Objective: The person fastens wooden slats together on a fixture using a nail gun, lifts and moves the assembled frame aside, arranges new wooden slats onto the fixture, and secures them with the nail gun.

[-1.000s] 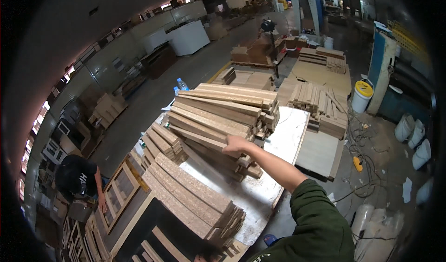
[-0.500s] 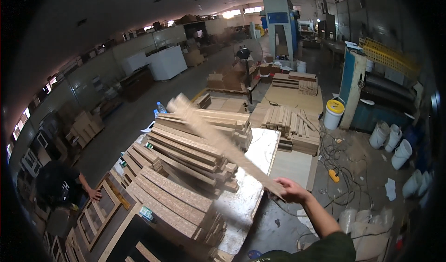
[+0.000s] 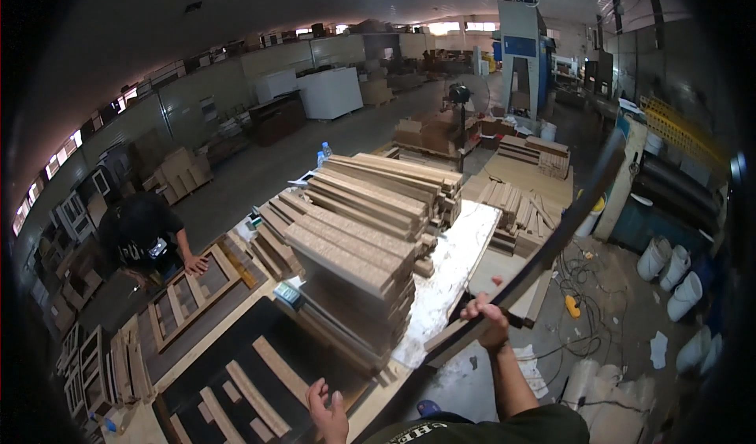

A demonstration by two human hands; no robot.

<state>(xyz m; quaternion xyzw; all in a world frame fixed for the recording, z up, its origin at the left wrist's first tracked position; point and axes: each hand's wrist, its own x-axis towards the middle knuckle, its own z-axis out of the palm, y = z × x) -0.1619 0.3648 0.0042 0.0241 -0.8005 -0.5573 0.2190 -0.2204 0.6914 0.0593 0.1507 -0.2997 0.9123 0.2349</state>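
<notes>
My right hand [image 3: 487,322] is closed around a long wooden strip [image 3: 568,225] with a dark face. The strip slants up and away to the right, its near end by the white-topped table. My left hand [image 3: 327,414] hangs low, palm partly up and fingers apart, holding nothing. It is nearest a black panel [image 3: 272,326] in a pale wooden frame, with several short wooden pieces [image 3: 258,401] lying on it. Beside this panel rises a tall stack of chipboard strips [image 3: 350,243], with more wooden strips [image 3: 386,180] piled behind.
At the left, a co-worker [image 3: 138,235] rests a hand [image 3: 195,264] on a slatted wooden frame [image 3: 179,306]. The white tabletop [image 3: 461,247] edges the stacks. Cables [image 3: 591,302], a yellow tool [image 3: 572,307] and white buckets [image 3: 679,267] are on the floor at right.
My right hand has swung the strip from pointing left over the stacks to pointing right, now showing its dark face. My left hand has come into view. The view has turned left.
</notes>
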